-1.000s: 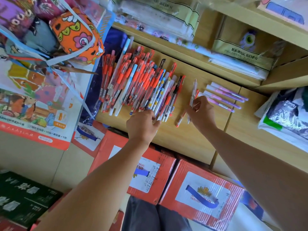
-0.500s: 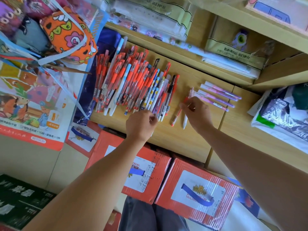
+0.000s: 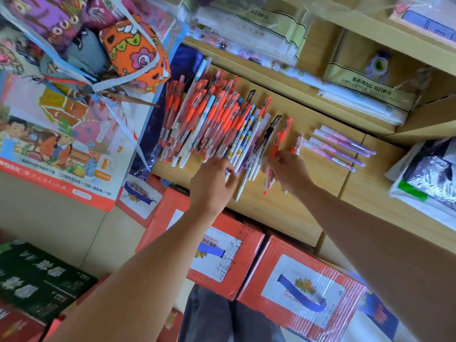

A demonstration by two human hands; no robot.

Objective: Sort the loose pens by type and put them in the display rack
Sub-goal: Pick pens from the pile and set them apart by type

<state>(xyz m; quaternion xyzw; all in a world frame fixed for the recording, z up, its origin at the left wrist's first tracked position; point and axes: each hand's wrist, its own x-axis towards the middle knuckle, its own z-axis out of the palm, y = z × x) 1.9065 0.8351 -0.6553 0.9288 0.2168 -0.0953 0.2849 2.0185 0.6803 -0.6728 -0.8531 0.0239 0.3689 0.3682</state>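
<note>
**Where were the pens?**
They were spread on a pale wooden shelf [image 3: 283,213]. A big heap of red-capped pens [image 3: 207,119] lay at the left, with white printed pens [image 3: 243,146] just beside it. A few purple pens [image 3: 343,148] sat apart at the right. All were slim, smooth plastic barrels lying roughly parallel.

**And your hands?**
My right hand [image 3: 290,169] pinched red pens [image 3: 278,141] by their lower barrels, with the tips poking out toward me. My left hand [image 3: 212,180] had its fingers curled at the heap's near edge, but blur hid whether they held anything.

**Which step was that?**
Sorting, I'd judge: pulling one type out of the mixed heap. The next move called for laying the red ones in their own group. No display rack was in view.
</note>
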